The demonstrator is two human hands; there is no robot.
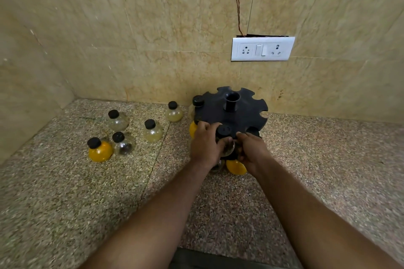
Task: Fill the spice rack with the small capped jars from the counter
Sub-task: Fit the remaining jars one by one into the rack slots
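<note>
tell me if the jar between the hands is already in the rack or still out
In, or nearly: the jar's black cap sits in a front notch of the rack. Whether it is fully seated, cannot tell.

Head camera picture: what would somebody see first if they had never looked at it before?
First, the two hands, left hand and right hand, closed around a clear jar at the near edge of the black round spice rack by the wall. Next, five loose capped jars on the speckled counter to the left, the bright yellow jar nearest. A white switchboard sits on the wall above.
</note>
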